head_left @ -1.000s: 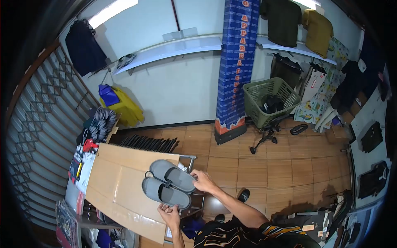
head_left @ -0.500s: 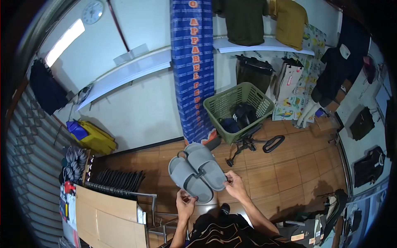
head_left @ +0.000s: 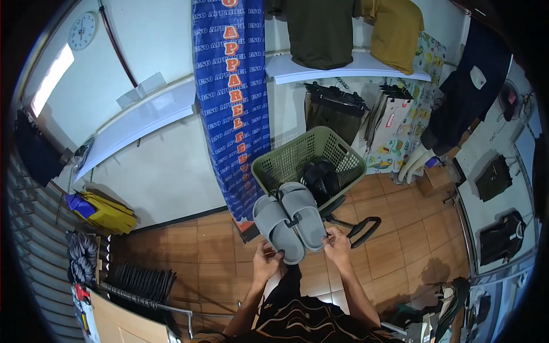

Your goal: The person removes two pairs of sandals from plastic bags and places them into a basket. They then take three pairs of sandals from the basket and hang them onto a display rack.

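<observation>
Both my hands carry a pair of grey slide sandals in front of me, side by side with the toes pointing away. My left hand (head_left: 267, 260) is closed on the heel of the left slide sandal (head_left: 275, 227). The heel of the right slide sandal (head_left: 303, 212) is pinched in my right hand (head_left: 336, 247). Just beyond the toes stands an olive green basket (head_left: 280, 153), partly hidden by the sandals. Inside it lies a pair of black sandals (head_left: 322, 178).
A blue lettered banner column (head_left: 231, 108) rises left of the basket. A black handle (head_left: 365, 231) sticks out at the basket's right. Dark hangers (head_left: 143, 280) hang on a rail at lower left. Shirts (head_left: 320, 31) sit on a white shelf (head_left: 343, 67), with folded trousers (head_left: 334, 111) below.
The grey sandals and both hands have moved forward and closer to the basket, whose near left rim they now overlap. The view has shifted, and a leg shows below my hands.
</observation>
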`<state>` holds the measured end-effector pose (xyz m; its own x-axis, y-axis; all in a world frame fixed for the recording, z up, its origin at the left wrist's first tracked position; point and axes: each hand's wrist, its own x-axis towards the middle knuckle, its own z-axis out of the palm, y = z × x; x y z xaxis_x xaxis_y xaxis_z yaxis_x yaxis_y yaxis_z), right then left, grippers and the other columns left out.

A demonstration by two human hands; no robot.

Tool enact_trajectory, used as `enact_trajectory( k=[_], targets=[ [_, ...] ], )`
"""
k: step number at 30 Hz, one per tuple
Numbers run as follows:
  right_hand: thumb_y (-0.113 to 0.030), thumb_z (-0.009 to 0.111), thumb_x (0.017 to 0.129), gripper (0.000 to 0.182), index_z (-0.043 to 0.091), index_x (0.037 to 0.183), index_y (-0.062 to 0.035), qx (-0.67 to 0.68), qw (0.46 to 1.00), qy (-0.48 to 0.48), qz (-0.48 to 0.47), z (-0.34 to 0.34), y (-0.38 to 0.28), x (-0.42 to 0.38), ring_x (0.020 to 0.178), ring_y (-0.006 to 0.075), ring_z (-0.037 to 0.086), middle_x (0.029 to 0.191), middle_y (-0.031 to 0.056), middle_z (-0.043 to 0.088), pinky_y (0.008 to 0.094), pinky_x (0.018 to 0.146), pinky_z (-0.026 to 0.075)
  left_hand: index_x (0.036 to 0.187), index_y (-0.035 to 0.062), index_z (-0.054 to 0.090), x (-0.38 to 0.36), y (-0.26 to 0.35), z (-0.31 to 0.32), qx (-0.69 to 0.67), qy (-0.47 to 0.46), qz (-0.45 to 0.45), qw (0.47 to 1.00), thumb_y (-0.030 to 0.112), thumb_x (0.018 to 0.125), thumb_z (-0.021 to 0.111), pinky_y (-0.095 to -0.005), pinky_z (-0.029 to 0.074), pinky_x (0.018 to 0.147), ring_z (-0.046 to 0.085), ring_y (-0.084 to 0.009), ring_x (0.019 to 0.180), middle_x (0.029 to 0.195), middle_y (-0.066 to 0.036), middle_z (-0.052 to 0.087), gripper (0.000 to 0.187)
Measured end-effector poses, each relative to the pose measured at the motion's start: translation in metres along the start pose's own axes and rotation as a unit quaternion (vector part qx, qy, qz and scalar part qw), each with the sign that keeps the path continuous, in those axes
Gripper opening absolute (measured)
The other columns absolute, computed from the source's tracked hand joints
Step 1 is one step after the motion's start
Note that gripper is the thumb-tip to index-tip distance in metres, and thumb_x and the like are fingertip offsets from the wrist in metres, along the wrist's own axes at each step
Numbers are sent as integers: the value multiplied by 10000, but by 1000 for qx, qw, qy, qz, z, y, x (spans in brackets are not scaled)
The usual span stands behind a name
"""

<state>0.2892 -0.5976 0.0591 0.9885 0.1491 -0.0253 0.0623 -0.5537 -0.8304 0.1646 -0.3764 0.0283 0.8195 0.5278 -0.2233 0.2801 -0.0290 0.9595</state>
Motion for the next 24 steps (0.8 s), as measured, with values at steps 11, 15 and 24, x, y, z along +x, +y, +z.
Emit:
enact_trajectory(
  k=[11, 15, 24],
  targets=[
    [-124, 727, 745, 298, 699, 1032, -49, -82, 996, -12, -25, 38, 73, 219, 927, 382, 720, 969, 189, 737, 460, 784, 570, 1291, -58, 577, 203, -11, 90, 135, -51, -10, 989, 93, 819, 753, -401, 594, 810, 740, -307, 969, 1009, -233, 735, 525],
    [-160, 766, 752, 323, 704, 1050, -55, -190, 976, -87, 64, 66, 103, 280, 1016, 342, 709, 1050, 176, 733, 444, 852, 560, 1086, -32, 653, 251, -52, 119, 162, -9, -7, 987, 180, 822, 719, -481, 567, 796, 723, -398, 922, 932, -249, 729, 345],
    [-219, 758, 759, 314, 714, 1035, -76, -250, 928, -254, 107, 133, 170, 353, 1006, 373, 692, 1054, 161, 718, 501, 863, 555, 1224, -44, 572, 317, -125, 167, 350, 6, -198, 915, 196, 782, 680, -506, 555, 935, 675, -463, 1070, 1130, -278, 697, 515]
  ],
)
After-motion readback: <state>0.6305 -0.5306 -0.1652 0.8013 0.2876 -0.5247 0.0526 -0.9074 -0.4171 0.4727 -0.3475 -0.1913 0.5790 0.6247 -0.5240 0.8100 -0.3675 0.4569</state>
